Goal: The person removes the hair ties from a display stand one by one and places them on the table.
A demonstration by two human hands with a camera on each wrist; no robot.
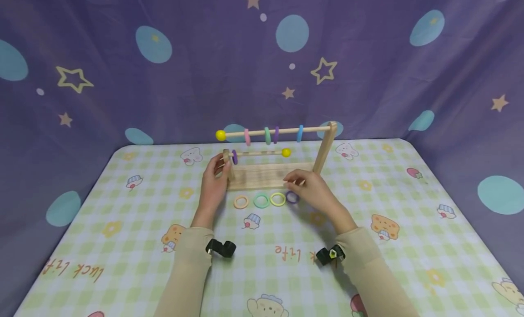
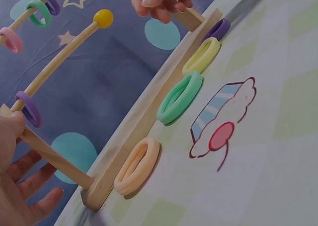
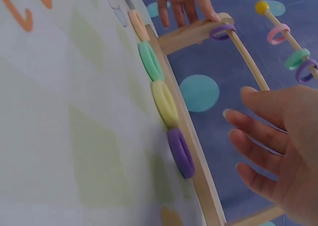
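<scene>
A wooden rack (image 1: pixel 266 177) with two dowels stands on the table. My left hand (image 1: pixel 214 176) holds the top of its left post (image 2: pixel 54 159) by the thumb; the other fingers spread loosely. A purple hair tie (image 1: pixel 234 157) hangs on the lower dowel (image 1: pixel 262 153), close to that post. My right hand (image 1: pixel 311 189), fingers loosely bent and holding nothing, hovers above the right end of a row of hair ties: orange (image 1: pixel 241 202), green (image 1: pixel 261 200), yellow (image 1: pixel 277 199) and purple (image 3: pixel 181 153). The row lies along the rack's front edge.
On the upper dowel (image 1: pixel 315 130) hang pink (image 1: pixel 247 137), green (image 1: pixel 268 136), purple (image 1: pixel 276 134) and blue (image 1: pixel 300 133) hair ties. Yellow balls cap the dowels, the upper one (image 1: pixel 220 135) at left, the lower one (image 1: pixel 286 152) at right. A checked cloth (image 1: pixel 135 226) covers the table.
</scene>
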